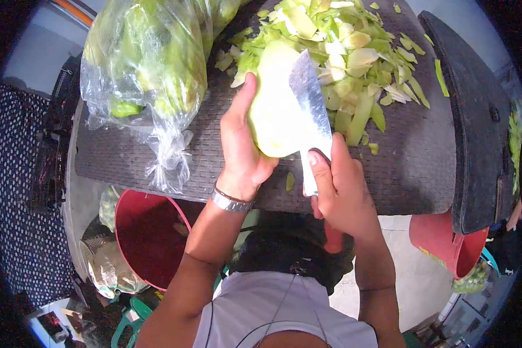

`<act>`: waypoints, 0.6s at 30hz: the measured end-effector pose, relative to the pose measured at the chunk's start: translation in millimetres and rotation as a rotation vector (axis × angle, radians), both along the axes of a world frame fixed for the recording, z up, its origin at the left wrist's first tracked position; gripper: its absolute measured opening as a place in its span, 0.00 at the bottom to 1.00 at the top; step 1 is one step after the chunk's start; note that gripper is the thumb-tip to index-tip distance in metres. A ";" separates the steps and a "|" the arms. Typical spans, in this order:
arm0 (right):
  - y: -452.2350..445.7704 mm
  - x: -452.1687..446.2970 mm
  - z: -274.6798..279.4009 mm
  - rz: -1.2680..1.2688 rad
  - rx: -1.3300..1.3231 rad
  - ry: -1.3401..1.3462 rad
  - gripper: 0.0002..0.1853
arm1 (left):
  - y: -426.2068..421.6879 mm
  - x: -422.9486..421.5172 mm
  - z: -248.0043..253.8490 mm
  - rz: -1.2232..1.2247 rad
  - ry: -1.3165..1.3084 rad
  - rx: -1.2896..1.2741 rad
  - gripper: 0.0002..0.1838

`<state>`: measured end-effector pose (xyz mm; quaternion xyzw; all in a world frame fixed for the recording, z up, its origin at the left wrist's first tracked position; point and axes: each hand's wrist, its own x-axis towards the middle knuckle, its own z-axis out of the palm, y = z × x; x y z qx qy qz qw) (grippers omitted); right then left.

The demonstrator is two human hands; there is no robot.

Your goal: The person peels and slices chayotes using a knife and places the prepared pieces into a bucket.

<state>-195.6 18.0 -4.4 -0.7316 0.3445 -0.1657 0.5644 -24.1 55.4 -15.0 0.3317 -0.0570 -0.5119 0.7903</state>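
My left hand [238, 139] cups a large, pale green peeled fruit [277, 104] from its left side and underneath, with the thumb along its edge. My right hand [348, 194] is closed around a knife [312, 95]. Its broad, shiny blade points up and lies against or just over the fruit's right side; I cannot tell whether it cuts in. A red piece [332, 236], perhaps the handle's end, shows below the right fist. Beyond the fruit, a heap of green and whitish peelings [354, 55] spreads over the dark woven-pattern tabletop [412, 168].
A knotted clear plastic bag [171, 145] of green produce lies at the table's left. Red tubs stand below at left [151, 238] and right [446, 240]. A dark panel [475, 127] runs along the right edge. Loose peel strips [441, 78] lie near it.
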 end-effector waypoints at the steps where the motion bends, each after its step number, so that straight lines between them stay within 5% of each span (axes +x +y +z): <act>1: -0.7 -0.4 -0.4 0.006 -0.002 -0.003 0.11 | 0.1 -0.4 0.3 0.000 -0.009 0.001 0.28; 18: -0.7 4.2 -16.1 -0.010 0.165 -0.171 0.12 | -2.8 -16.8 4.1 0.069 -0.123 -0.032 0.28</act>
